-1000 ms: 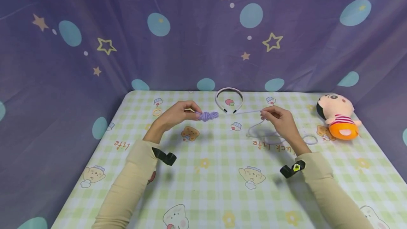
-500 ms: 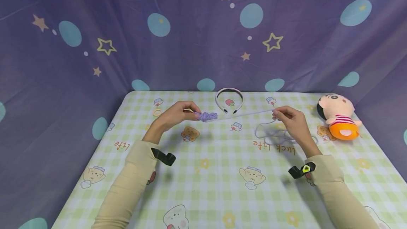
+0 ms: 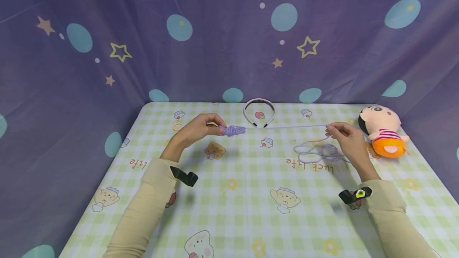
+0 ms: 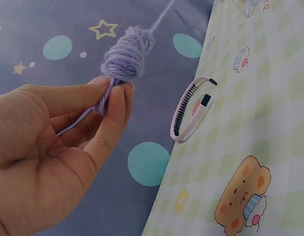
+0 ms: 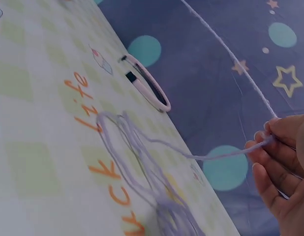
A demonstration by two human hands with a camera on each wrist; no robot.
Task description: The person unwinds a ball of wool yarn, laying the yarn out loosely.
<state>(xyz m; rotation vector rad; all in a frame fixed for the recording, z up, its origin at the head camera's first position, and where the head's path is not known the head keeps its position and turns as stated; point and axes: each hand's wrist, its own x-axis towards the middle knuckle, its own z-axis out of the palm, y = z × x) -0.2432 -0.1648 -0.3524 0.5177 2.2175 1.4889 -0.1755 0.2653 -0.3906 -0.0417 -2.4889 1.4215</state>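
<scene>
A small wound bundle of lilac yarn [image 3: 234,131] is pinched at its left end by my left hand [image 3: 205,129], above the table. In the left wrist view the wraps of the bundle [image 4: 123,59] lie close together, and thumb and fingertips hold the narrow end. One taut strand [image 3: 287,127] runs from the bundle to my right hand [image 3: 347,140], which pinches it between thumb and fingers. Below that hand, the slack yarn drops to a loose heap [image 3: 324,151] on the tablecloth. In the right wrist view this heap [image 5: 171,209] lies in several loops.
A white toothed headband [image 3: 259,100] lies near the table's back edge, behind the strand. A yellowish ring [image 3: 177,126] is at the back left. To the right of my right hand lies a plush doll [image 3: 387,132]. A patterned curtain [image 3: 229,51] hangs behind the table.
My right hand has moved right, toward the plush doll, and the strand between the hands has grown longer. My left hand and the bundle have stayed nearly in place.
</scene>
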